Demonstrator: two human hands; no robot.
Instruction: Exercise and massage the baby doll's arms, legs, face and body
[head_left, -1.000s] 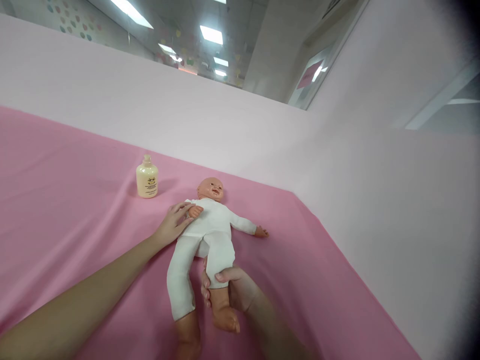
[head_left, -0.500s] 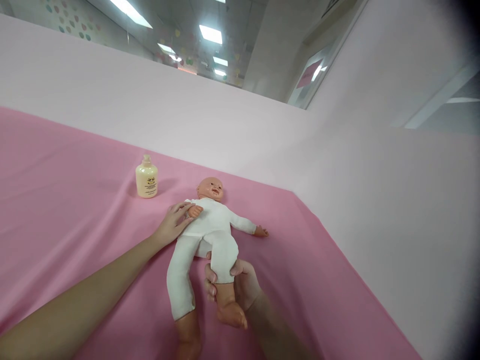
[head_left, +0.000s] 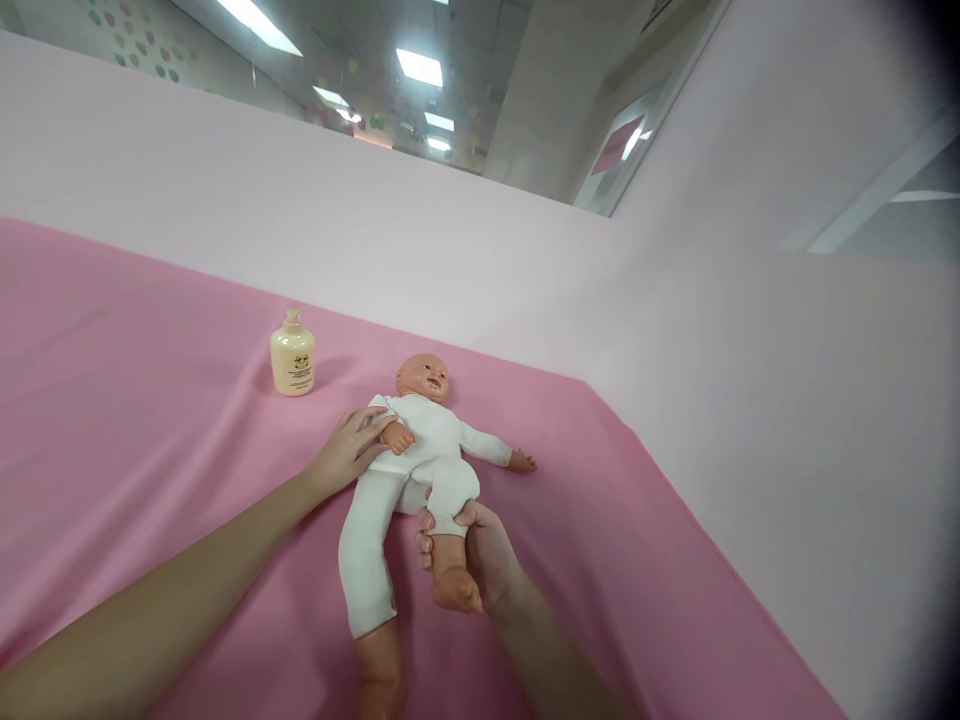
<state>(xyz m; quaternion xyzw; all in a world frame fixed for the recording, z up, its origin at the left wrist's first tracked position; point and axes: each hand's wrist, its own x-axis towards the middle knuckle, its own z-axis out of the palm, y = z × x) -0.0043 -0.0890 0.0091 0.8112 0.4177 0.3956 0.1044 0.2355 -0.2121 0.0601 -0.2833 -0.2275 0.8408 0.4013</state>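
A baby doll (head_left: 431, 425) in a white suit lies on its back on the pink cloth, its head pointing away from me. My left hand (head_left: 346, 452) is at the doll's bent arm on the left, fingers over the sleeve and thumb lower down, with the doll's hand showing beyond my fingertips. My right hand (head_left: 484, 550) is wrapped around the lower part of the doll's right-side leg, bending it up at the knee. The other leg lies stretched toward me, its foot partly cut off by the frame.
A cream pump bottle (head_left: 293, 358) with dark print stands left of the doll's head. Pink cloth (head_left: 150, 420) covers the surface. Pale walls (head_left: 712, 380) border it behind and on the right, with a window (head_left: 450, 90) above the back one.
My right hand has pushed the held leg up toward the doll's belly, bending it further. The doll's hand by my left hand has shifted slightly toward me and right.
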